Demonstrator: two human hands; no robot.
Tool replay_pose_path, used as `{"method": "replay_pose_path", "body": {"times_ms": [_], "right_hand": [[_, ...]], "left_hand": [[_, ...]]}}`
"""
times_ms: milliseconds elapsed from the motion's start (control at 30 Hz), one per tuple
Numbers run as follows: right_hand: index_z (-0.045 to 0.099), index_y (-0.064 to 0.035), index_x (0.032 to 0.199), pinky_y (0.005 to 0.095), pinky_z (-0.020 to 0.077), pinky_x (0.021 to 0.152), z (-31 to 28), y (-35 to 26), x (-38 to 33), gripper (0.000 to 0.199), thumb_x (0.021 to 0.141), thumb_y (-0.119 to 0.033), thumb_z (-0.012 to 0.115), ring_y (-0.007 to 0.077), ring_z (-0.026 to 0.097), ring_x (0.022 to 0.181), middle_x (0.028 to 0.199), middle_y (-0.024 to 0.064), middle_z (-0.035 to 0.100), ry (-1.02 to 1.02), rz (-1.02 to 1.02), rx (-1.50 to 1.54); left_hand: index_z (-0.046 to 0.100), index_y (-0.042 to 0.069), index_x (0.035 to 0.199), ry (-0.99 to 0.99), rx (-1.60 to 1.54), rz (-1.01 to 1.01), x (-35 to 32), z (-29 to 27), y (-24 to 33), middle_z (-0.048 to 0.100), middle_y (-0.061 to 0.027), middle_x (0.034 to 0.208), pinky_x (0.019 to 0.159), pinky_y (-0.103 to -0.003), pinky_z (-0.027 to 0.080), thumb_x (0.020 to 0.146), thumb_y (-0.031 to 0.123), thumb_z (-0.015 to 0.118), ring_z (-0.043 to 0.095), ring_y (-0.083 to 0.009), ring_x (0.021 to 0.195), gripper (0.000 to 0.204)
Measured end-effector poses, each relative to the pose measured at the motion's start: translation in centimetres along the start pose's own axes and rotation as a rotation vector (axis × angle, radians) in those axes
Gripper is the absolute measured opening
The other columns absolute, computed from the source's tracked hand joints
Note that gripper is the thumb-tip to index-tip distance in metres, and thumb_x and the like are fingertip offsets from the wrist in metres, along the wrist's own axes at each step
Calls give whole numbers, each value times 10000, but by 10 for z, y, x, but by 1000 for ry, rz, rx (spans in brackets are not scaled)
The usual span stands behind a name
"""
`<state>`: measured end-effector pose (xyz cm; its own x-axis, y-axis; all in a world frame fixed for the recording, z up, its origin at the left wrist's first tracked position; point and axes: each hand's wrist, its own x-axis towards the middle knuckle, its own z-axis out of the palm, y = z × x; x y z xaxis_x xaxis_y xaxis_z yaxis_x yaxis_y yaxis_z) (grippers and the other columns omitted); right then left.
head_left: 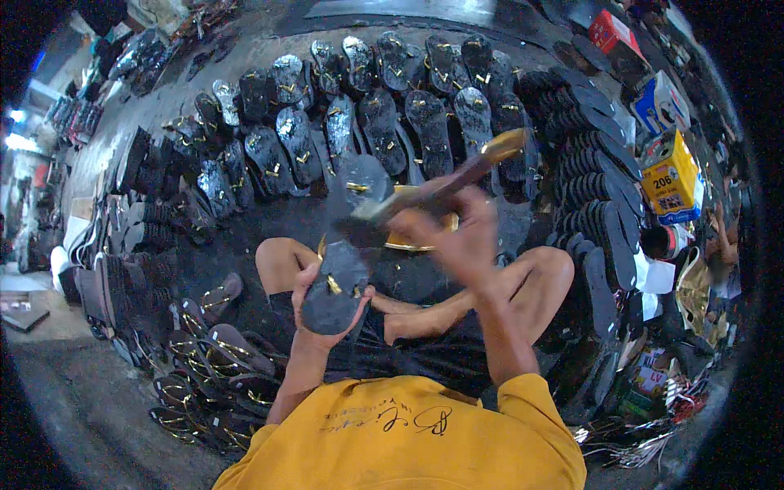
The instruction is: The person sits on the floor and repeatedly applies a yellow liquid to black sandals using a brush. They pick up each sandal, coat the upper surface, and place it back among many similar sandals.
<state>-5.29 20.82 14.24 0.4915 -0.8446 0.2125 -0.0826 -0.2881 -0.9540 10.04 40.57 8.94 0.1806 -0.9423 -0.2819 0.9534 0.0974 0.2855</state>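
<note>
My left hand (314, 349) grips a dark grey sandal sole (325, 309) by its edges, thumb on one side and fingers on the other. A small gold strap end shows on its face. In my right hand (467, 233), closed and smeared by motion, is a hammer (500, 149), its wooden handle slanting up to the right. The dark blurred head of the tool is just beyond the held sole. Another rounded sole (366, 178) with gold bits lies past it. A gold-edged piece (420, 243) shows below my right hand, partly hidden.
Rows of dark soles (380, 122) with gold strap ends lie ahead. Stacked soles (600, 204) stand at the right, near a yellow box (674, 175) and a red box (616, 37). Finished-looking sandals with gold straps (233, 347) are piled at the left, beside more stacks.
</note>
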Motion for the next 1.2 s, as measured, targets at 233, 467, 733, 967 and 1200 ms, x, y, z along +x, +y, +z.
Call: {"method": "replay_pose_path", "body": {"times_ms": [233,467,733,967,1200], "right_hand": [[756,-76,908,355,528,707,24,7,34,283,738,-208,939,247,688,758,859,95,732,274,-413,-231],[732,-56,915,373,577,696,5,19,11,266,819,-255,880,190,728,743,824,105,761,276,-40,-87],[724,-47,1000,341,581,732,-35,3,44,267,849,-218,862,176,743,813,925,88,778,314,-227,-171],[754,-104,1041,372,578,741,22,-7,-78,332,782,-266,882,270,729,860,888,87,739,-547,-215,-381],[754,-60,958,397,591,775,25,-18,-21,304,777,-257,898,250,754,873,957,129,763,53,135,61]], "left_hand": [[511,-14,1448,23,98,-32,-10,-7,-10,670,-211,1307,948,-419,609,969,357,544,718,-303,1107,607],[500,-41,1448,-54,32,1,-15,-5,-2,652,-252,1322,964,-473,605,945,406,543,720,-358,1078,674],[453,13,1501,29,149,-94,-14,-4,-3,609,-238,1385,921,-560,589,963,461,596,675,-398,1132,714],[502,118,1499,-108,57,-12,48,-11,1,626,-165,1394,954,-506,594,1059,382,493,672,-340,1179,513],[508,147,1484,-48,11,-11,45,12,-13,692,-107,1272,900,-474,617,1089,344,481,717,-258,1073,442]]}}
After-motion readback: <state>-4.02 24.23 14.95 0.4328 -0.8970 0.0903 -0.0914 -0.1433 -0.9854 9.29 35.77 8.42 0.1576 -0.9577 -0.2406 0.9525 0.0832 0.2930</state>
